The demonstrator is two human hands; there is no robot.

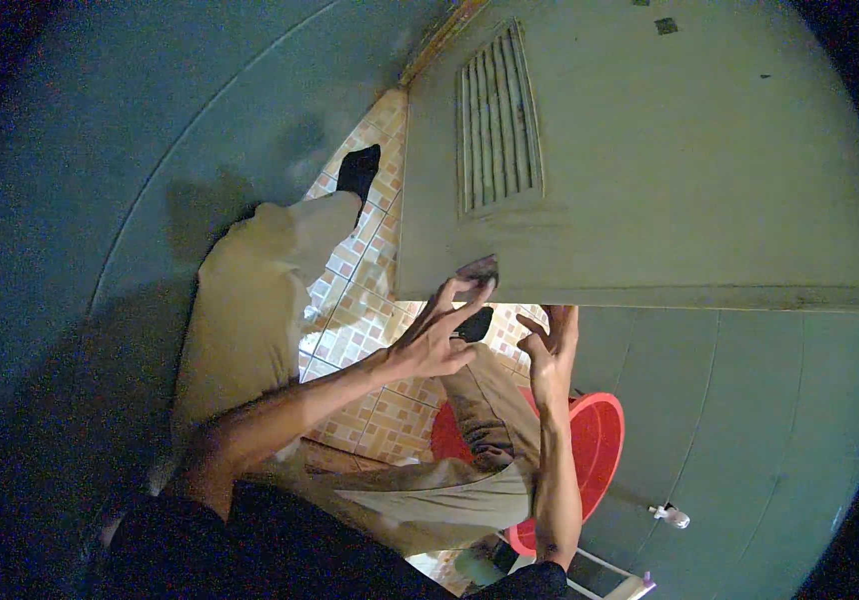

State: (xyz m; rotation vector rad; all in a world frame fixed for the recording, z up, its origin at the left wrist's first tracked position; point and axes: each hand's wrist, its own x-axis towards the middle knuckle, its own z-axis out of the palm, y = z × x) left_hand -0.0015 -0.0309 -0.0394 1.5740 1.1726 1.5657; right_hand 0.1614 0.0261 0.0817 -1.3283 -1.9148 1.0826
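A grey-green door (670, 170) with a slatted vent (502, 115) stands in front of me. My left hand (438, 338) reaches to the door's face near its edge. Its fingertips press a small dark grey-brown pad (480, 268) flat against the surface; whether it is a sponge or a folded rag I cannot tell. My right hand (553, 350) is at the door's edge, with some fingers passing behind it and out of sight. The thumb and another finger stay on the near side, curled at the edge.
A red plastic basin (602, 440) stands behind my right forearm, partly hidden by my leg. Tiled floor (355, 290) shows below. Blue-green walls (710, 400) close in on both sides, and a small white fixture (672, 516) sits on the right one. A white frame (610, 578) is at lower right.
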